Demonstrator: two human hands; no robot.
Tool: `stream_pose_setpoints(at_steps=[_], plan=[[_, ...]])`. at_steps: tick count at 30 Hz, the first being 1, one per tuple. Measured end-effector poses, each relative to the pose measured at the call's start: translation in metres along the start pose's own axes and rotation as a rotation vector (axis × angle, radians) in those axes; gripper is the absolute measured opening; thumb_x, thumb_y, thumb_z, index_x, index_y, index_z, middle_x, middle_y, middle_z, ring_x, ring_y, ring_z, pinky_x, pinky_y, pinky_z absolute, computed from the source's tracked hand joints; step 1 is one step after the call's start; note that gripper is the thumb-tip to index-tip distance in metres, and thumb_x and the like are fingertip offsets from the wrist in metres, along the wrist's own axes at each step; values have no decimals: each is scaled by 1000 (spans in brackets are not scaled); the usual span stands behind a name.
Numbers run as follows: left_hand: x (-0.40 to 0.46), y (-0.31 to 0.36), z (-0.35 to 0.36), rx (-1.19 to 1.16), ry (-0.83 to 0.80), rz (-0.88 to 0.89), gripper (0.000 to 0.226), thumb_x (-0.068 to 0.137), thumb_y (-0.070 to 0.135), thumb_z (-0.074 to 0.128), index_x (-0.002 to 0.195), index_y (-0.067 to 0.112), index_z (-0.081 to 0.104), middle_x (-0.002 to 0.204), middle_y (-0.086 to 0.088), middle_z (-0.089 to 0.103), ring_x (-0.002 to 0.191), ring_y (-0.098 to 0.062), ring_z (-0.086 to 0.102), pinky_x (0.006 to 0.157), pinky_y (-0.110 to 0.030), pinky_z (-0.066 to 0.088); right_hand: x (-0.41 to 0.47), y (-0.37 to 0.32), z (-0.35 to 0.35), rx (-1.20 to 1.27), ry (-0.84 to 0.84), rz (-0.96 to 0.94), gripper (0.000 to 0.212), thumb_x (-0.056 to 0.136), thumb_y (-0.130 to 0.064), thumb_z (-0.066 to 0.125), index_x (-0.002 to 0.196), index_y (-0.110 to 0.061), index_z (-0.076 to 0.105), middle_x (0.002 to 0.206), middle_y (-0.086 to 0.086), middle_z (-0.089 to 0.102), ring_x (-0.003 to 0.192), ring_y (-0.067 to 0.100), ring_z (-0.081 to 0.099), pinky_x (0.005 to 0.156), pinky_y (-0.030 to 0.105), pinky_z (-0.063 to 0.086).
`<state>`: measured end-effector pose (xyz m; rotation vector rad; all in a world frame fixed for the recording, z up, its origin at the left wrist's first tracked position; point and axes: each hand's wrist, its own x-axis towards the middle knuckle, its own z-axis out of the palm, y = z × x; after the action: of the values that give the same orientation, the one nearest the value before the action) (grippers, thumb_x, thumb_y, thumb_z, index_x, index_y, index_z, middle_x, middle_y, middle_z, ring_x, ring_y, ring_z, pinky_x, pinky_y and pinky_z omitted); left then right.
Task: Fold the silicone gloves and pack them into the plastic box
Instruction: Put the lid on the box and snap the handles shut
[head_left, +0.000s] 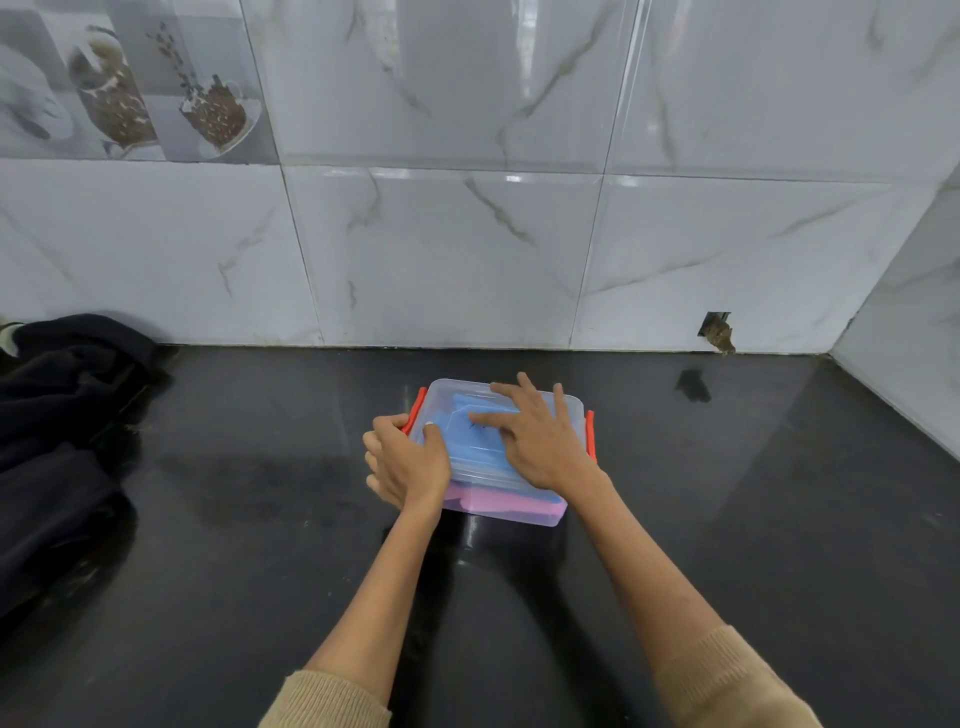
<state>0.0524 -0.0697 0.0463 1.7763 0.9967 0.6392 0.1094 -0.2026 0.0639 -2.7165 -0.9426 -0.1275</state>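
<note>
A clear plastic box with its clear lid on stands in the middle of the black counter. Orange clips sit on its sides, the left clip and the right clip. Through the plastic I see a blue silicone glove on top and a pink one beneath. My left hand curls round the box's left edge by the orange clip, thumb on the lid. My right hand lies flat on the lid with fingers spread, pressing down.
The black counter runs to a marble-tiled wall at the back and a side wall at right. A dark cloth heap lies at the left. A hole marks the back wall near the right corner.
</note>
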Motion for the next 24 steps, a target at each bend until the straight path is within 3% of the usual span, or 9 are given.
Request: stream_pose_setpoints(at_steps=[6, 10, 16, 19, 21, 22, 24], plan=[[-11, -3, -4, -20, 37, 7, 25, 86, 21, 60, 109, 16, 50, 118, -6, 51, 109, -26, 52, 99, -41, 34, -16, 0, 2, 31, 62, -10, 46, 95, -17, 37, 114, -52, 60, 155, -14, 21, 148, 24, -6, 113, 55, -14], [-13, -3, -5, -19, 36, 11, 25, 87, 21, 60, 109, 16, 50, 119, -6, 52, 109, -24, 52, 99, -40, 34, -19, -2, 5, -169, 90, 118, 46, 96, -27, 35, 126, -59, 45, 158, -14, 12, 147, 31, -7, 109, 66, -9], [-17, -4, -5, -15, 73, 15, 24, 86, 20, 60, 107, 14, 50, 116, -6, 52, 107, -24, 53, 97, -40, 36, -18, 3, 2, 19, 53, -47, 46, 95, -15, 36, 111, -51, 60, 154, -17, 23, 149, 21, -8, 109, 57, -21], [-16, -3, -5, -8, 67, 12, 25, 87, 21, 60, 108, 14, 50, 116, -7, 52, 107, -24, 53, 98, -41, 36, -21, -1, 0, 10, 165, 29, 42, 89, -8, 39, 92, -40, 66, 148, -17, 37, 149, 17, 5, 111, 52, -19], [-16, -4, -6, -3, 52, 19, 25, 86, 22, 60, 108, 15, 49, 116, -6, 52, 106, -24, 53, 99, -41, 35, -25, -3, -1, 3, 328, 181, 32, 86, -8, 45, 77, -30, 67, 136, -15, 52, 145, 16, 23, 116, 46, -10], [-15, -5, -7, -3, 40, 20, 25, 85, 23, 61, 107, 16, 49, 115, -5, 52, 104, -23, 53, 99, -41, 35, -28, -3, 0, 29, 421, 280, 30, 86, -9, 46, 75, -27, 67, 131, -12, 57, 142, 17, 32, 118, 43, -4], [-9, -8, -11, -27, -9, 14, 25, 83, 23, 62, 103, 19, 47, 112, -4, 52, 97, -22, 54, 98, -41, 37, -35, 1, 6, 131, 589, 446, 26, 89, -10, 46, 90, -24, 69, 127, -8, 60, 131, 17, 47, 119, 39, 14]])
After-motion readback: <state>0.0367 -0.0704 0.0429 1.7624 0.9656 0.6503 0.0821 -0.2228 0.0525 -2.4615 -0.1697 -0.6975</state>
